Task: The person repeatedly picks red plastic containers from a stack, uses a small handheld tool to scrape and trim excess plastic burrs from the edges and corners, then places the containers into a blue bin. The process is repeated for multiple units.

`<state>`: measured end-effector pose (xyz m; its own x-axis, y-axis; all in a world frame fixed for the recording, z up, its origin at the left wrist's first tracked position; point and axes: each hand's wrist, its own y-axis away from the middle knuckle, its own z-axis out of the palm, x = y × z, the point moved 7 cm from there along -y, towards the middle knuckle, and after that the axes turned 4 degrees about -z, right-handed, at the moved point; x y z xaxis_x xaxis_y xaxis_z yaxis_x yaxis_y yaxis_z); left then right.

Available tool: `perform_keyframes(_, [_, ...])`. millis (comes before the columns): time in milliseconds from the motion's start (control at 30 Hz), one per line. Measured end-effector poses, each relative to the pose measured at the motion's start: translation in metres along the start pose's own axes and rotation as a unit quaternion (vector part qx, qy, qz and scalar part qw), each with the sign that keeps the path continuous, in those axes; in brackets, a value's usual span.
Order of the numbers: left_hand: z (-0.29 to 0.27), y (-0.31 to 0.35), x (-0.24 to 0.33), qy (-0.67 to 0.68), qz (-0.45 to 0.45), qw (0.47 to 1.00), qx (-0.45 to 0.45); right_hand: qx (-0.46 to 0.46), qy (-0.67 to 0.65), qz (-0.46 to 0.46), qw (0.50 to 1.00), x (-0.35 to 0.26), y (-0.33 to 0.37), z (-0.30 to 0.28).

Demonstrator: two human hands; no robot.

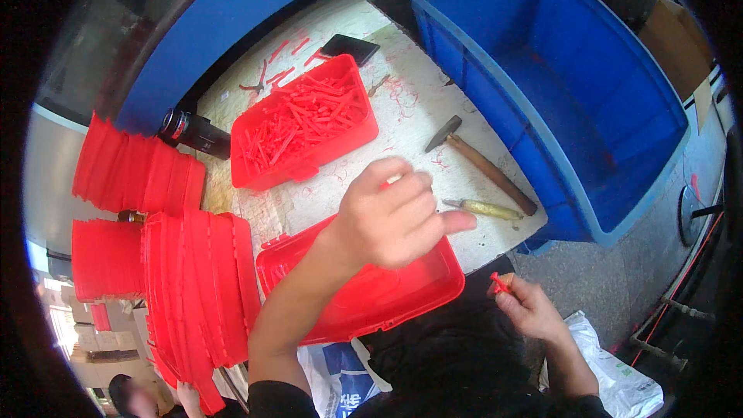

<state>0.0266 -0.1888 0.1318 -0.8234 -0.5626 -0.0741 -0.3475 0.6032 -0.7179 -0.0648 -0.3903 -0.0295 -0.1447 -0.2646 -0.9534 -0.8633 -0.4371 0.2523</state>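
My left hand (pixel 391 220) is raised over a red plastic tray or lid (pixel 364 306), its fingers curled and the thumb sticking out to the right. A bit of red shows between those fingers; most of what they hold is hidden. Lower right, past the table edge, my right hand (pixel 529 308) pinches a small red plastic piece (pixel 500 283) between thumb and fingers. Beyond my left hand stands a red bin (pixel 306 171) heaped with thin red plastic strips (pixel 309 112).
A hammer (pixel 487 166) and a yellow-handled knife (pixel 491 209) lie on the white table (pixel 340 197). Tall red stacks (pixel 197 286) and a black bottle (pixel 195 133) stand left. A large blue tub (pixel 495 85) is at right. Another person's hand (pixel 188 399) touches a stack.
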Motion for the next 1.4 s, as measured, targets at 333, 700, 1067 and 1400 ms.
perform_keyframes(333, [0.054,0.136,-0.099,0.058,-0.263,0.859,-0.436,0.067,0.152,-0.055,0.985,-0.055,-0.054,-0.024])
perform_keyframes(700, [-0.08,0.262,-0.071,-0.152,-0.518,0.805,-0.245,-0.144,0.544,-0.306,0.768,-0.133,-0.152,0.17])
perform_keyframes(1067, [-0.044,0.238,-0.088,0.041,-0.472,0.803,-0.362,-0.081,0.654,-0.282,0.697,-0.113,-0.175,0.198])
perform_keyframes(1400, [-0.007,0.231,-0.096,0.062,-0.469,0.806,-0.356,-0.1,0.61,-0.206,0.758,-0.115,-0.197,0.171])
